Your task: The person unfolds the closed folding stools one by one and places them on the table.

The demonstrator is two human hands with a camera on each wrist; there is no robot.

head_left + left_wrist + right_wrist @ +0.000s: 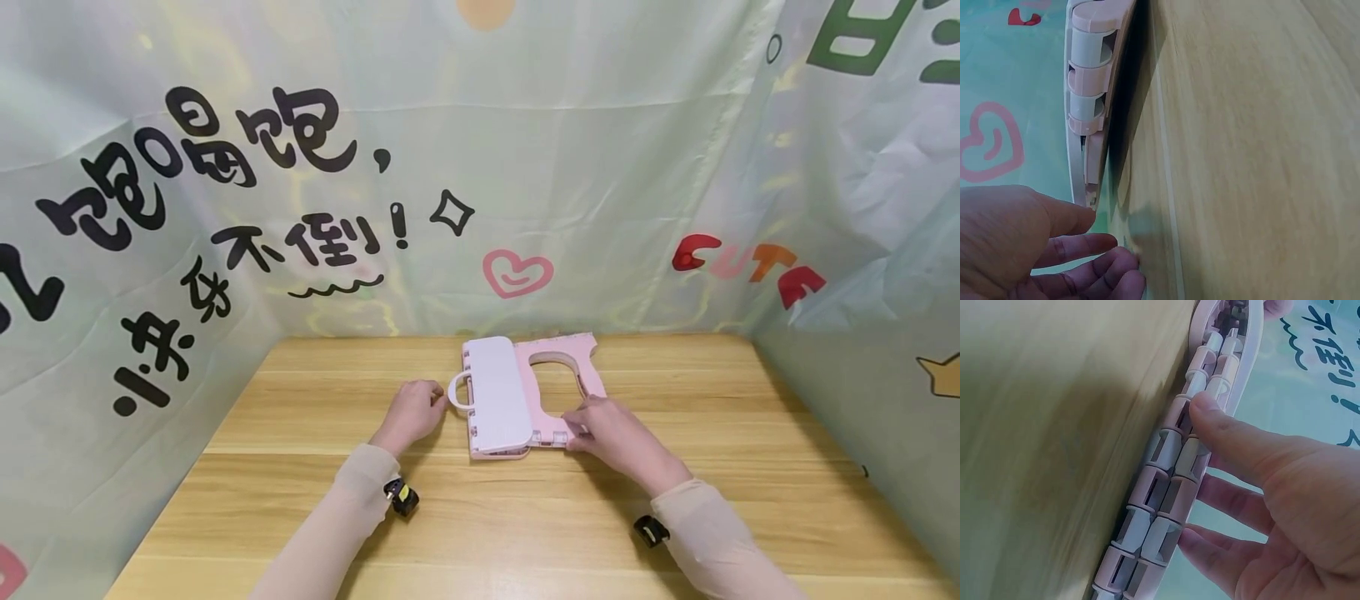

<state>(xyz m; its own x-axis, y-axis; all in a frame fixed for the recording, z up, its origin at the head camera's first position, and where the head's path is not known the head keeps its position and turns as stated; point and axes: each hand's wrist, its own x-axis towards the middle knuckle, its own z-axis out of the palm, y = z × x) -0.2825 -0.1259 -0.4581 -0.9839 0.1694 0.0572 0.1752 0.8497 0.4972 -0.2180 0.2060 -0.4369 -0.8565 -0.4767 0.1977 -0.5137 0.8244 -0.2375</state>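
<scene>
A pink-and-white folding step stool (495,396) lies on the table, its white top panel at left and a pink leg panel with a large cut-out at right. My right hand (618,437) grips the near edge of the pink panel. In the right wrist view, the thumb presses the jointed hinge row (1160,481) and the other fingers sit behind it. At the stool's left side, my left hand (412,412) has its fingertips right by the white carry handle (456,392), fingers loosely bent. The left wrist view shows the thumb at the stool's tapered end.
The wooden table (300,500) carries the stool toward its back edge. A pale fabric backdrop (615,167) with printed lettering and a heart rises behind and along both sides. Small black devices (402,497) are worn at both wrists.
</scene>
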